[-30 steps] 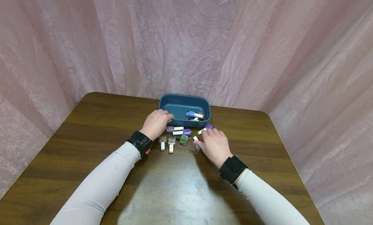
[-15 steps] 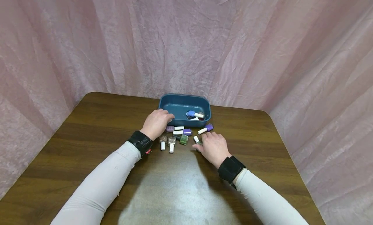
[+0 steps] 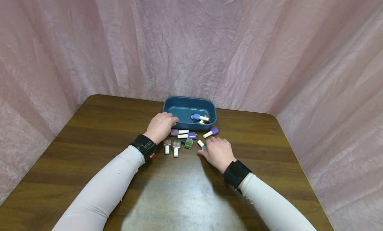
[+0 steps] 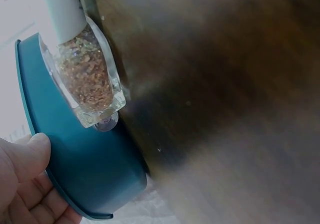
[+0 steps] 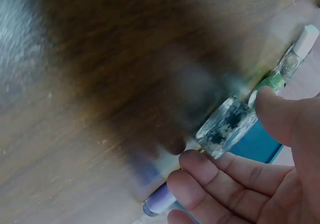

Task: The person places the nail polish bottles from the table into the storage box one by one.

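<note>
My left hand (image 3: 160, 127) grips the front left rim of a blue plastic bin (image 3: 189, 127), thumb on one side of the wall and fingers on the other. With my right hand (image 3: 220, 153) I hold a clear nail polish bottle with dark flecks (image 5: 227, 127) between thumb and fingers; its white cap (image 3: 200, 143) points toward the bin. Just beyond lies a purple nail polish bottle (image 3: 214, 131). In the left wrist view, a copper glitter nail polish bottle (image 4: 86, 76) lies near the bin wall.
Several nail polish bottles lie in front of the bin, among them a green one (image 3: 189, 143) and another purple one (image 3: 192, 135). Inside the bin is a blue bottle (image 3: 195, 116) with others. A pink curtain (image 3: 191, 51) hangs behind the wooden table (image 3: 260, 138).
My right hand has drawn back slightly from the purple bottle, and the flecked bottle beside it has turned a little. My left hand stays on the bin.
</note>
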`<action>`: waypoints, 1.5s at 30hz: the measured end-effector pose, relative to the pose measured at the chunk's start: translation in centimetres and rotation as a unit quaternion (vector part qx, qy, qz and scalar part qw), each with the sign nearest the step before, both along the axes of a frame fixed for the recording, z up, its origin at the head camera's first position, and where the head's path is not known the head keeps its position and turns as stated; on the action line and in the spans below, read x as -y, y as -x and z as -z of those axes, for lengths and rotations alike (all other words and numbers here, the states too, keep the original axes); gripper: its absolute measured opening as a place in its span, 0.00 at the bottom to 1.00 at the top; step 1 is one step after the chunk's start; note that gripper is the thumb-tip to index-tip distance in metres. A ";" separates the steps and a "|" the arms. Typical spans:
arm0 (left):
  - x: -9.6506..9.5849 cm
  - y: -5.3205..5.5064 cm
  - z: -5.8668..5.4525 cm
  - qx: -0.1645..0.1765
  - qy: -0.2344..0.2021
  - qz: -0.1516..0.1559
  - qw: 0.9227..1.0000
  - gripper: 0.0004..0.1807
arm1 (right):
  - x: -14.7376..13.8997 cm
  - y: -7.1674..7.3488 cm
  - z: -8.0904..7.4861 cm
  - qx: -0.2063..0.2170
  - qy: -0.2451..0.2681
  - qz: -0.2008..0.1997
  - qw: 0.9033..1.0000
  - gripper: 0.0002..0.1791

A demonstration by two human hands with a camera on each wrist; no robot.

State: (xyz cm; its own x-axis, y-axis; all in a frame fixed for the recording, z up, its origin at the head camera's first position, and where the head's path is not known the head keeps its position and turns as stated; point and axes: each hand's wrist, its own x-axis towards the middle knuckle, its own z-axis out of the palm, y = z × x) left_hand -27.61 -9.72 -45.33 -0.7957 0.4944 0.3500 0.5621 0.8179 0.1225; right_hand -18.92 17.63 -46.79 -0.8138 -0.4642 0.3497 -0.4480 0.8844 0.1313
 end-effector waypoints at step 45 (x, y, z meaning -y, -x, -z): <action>0.1 0.2 0.2 0.008 0.006 -0.004 1.000 0.14 | -0.5 -0.5 -0.9 0.001 0.001 -0.020 1.000 0.20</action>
State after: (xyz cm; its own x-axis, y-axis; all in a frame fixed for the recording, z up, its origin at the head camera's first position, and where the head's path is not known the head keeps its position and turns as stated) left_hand -27.78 -9.85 -45.58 -0.8048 0.4921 0.3318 0.5538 0.8237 0.1216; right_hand -18.46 18.15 -45.84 -0.7955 -0.4952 0.3491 -0.4826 0.8663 0.1292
